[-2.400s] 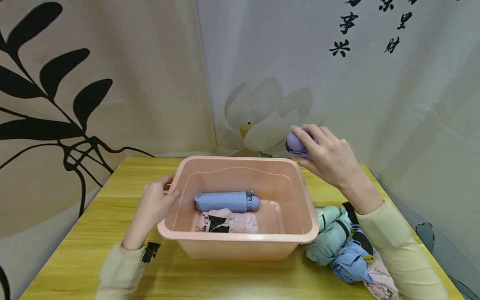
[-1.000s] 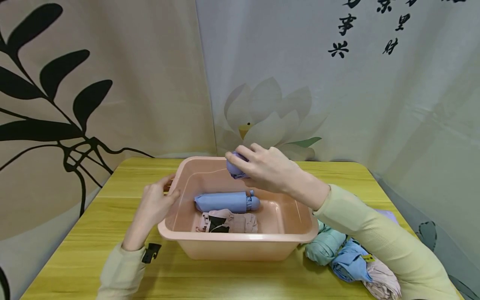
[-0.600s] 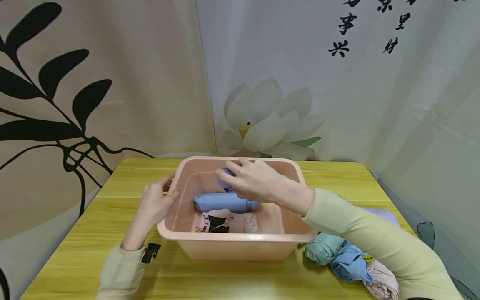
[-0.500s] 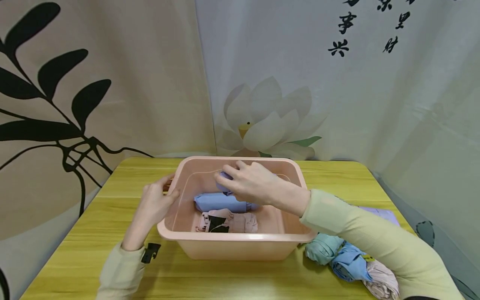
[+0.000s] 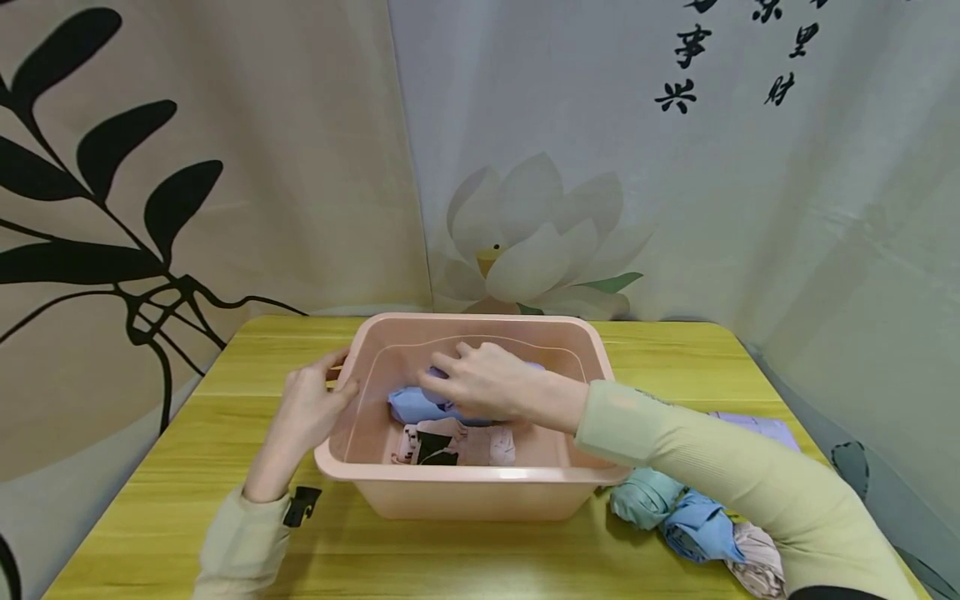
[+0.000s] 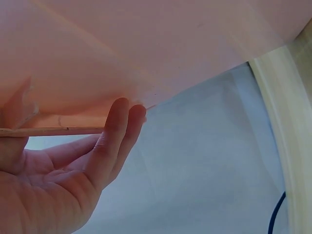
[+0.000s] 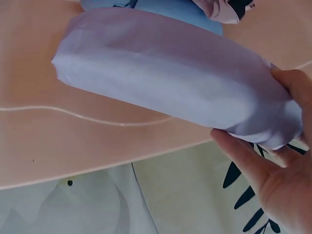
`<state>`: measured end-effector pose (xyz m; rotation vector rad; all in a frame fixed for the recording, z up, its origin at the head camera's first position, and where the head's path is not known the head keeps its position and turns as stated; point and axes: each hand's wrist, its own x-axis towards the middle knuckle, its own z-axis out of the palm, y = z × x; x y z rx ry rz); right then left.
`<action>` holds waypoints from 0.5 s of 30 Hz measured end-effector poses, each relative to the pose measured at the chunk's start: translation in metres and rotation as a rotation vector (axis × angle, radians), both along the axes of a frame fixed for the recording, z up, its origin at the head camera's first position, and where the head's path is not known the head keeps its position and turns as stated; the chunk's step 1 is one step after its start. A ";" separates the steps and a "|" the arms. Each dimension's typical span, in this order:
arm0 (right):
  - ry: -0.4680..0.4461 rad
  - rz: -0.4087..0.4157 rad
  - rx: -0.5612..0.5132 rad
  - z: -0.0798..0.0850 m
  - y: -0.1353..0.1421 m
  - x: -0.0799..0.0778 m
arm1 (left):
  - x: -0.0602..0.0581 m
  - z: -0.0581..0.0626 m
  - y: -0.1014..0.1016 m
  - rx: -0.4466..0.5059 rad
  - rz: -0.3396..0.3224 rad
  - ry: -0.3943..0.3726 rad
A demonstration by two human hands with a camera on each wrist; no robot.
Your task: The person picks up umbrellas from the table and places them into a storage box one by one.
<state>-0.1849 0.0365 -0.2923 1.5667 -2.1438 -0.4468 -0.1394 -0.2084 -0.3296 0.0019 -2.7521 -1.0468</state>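
A pale pink plastic basin (image 5: 480,497) stands mid-table in the head view. At its left end, my left hand (image 5: 309,404) holds the rim; in the left wrist view the thumb lies on one side of that edge, the fingers (image 6: 105,151) against the outer wall. Inside the basin, my right hand (image 5: 483,382) grips a folded purple umbrella (image 7: 161,68) by its handle end. That umbrella is close over a folded blue umbrella (image 5: 411,406), partly hidden by the hand. In front lies a pale pink folded umbrella with a black patch (image 5: 480,446).
Right of the basin, a green folded umbrella (image 5: 647,498), a blue one (image 5: 697,527) and a greyish pink one (image 5: 756,557) lie side by side, partly under the right sleeve. Beyond the sleeve a lilac piece (image 5: 761,429) shows. A printed curtain (image 5: 300,167) hangs behind the table.
My right hand has carried the purple umbrella from above the table's right side leftward and down into the basin. The left hand has stayed on the rim.
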 end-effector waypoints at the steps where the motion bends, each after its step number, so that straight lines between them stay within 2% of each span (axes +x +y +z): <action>1: -0.011 -0.004 0.013 -0.001 -0.001 0.000 | 0.000 0.000 0.000 0.000 0.001 -0.001; 7: -0.045 -0.014 0.086 -0.010 -0.005 -0.001 | 0.000 0.001 0.000 -0.007 0.006 -0.012; 15: -0.045 0.009 0.054 -0.022 -0.008 -0.002 | 0.000 0.001 0.001 -0.002 0.000 -0.001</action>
